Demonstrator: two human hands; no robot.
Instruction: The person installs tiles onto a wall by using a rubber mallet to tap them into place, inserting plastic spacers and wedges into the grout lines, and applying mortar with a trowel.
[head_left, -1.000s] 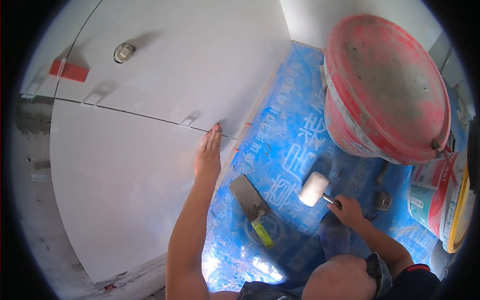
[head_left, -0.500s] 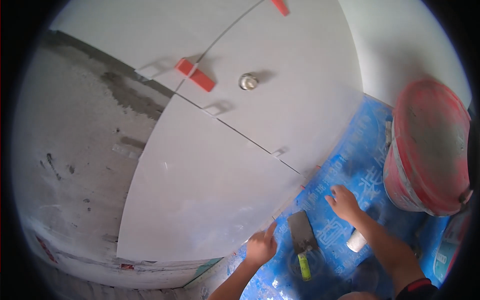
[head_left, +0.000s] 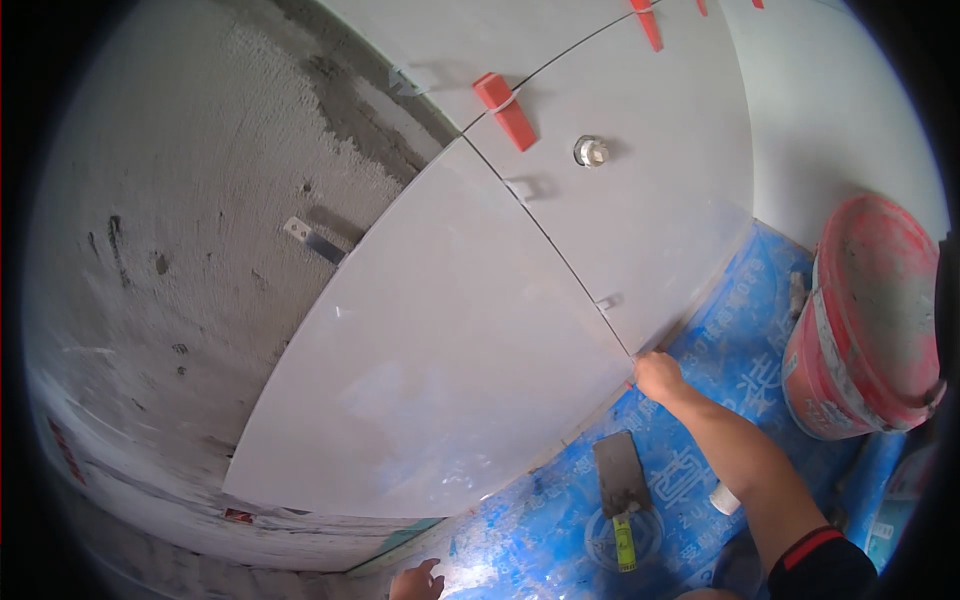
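The right hand (head_left: 658,377) curls at the corner of the wall tile (head_left: 440,350); I can't tell if it holds anything. The left hand (head_left: 416,581), half curled, looks empty.

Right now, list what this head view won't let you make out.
In the head view:
Right hand: fingertips, and anything in them, hidden by the hand itself.
White object: partly hidden by the right forearm.
Left hand: the arm behind it cut off by the lower edge.
Red bucket: right side lost in the dark rim.
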